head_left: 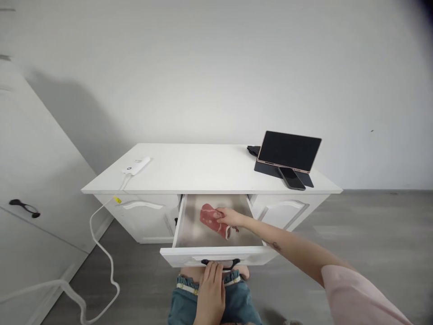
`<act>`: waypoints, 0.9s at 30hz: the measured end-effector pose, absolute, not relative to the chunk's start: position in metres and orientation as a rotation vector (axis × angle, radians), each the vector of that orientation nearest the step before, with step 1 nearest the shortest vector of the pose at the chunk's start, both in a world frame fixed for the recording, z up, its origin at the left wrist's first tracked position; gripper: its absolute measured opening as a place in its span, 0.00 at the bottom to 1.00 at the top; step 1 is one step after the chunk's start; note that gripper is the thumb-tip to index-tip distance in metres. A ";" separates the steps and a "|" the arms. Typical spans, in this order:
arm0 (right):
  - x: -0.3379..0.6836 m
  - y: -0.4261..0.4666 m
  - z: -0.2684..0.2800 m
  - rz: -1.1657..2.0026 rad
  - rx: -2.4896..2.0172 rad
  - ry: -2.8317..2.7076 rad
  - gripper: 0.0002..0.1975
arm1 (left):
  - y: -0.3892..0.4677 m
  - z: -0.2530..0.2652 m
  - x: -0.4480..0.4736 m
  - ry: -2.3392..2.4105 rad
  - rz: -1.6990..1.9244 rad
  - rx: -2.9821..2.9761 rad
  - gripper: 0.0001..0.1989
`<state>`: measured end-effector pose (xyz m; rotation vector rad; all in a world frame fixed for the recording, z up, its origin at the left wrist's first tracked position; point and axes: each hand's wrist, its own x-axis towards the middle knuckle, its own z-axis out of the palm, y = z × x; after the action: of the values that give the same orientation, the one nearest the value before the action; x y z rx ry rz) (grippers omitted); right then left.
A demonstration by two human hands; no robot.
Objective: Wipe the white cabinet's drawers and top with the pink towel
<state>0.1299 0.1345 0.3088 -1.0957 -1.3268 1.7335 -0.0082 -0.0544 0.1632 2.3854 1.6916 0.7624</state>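
A white drawer [259, 253] stands pulled out beneath the desk top. Inside it my right hand [230, 216] grips a red, pale-patterned cloth pouch [211, 219], thumb and fingers at its right side. The pouch has a whitish edge at its lower end, and a small dark red bit, perhaps a cord, shows beside it. Whether the pouch touches the drawer bottom I cannot tell. My left hand [213, 286] is at the front of the drawer, its fingers together over the black handle [233, 264]; the fingertips are partly hidden.
On the desk [196, 169] a tablet [289, 151] leans on a dark stand, with a phone [291, 178] before it and a black item [253, 150] behind. A white power strip [137, 166] lies left, its cable [111, 271] hanging to the floor. A cabinet [30, 158] stands left.
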 end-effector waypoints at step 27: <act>0.056 0.203 0.204 0.690 -0.574 -3.100 0.18 | -0.050 0.149 -0.003 1.765 0.992 2.457 0.25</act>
<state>0.0560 0.2029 0.2042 -0.5740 -3.0998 0.6901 -0.0034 -0.0499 0.1485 2.4566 1.7648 0.9924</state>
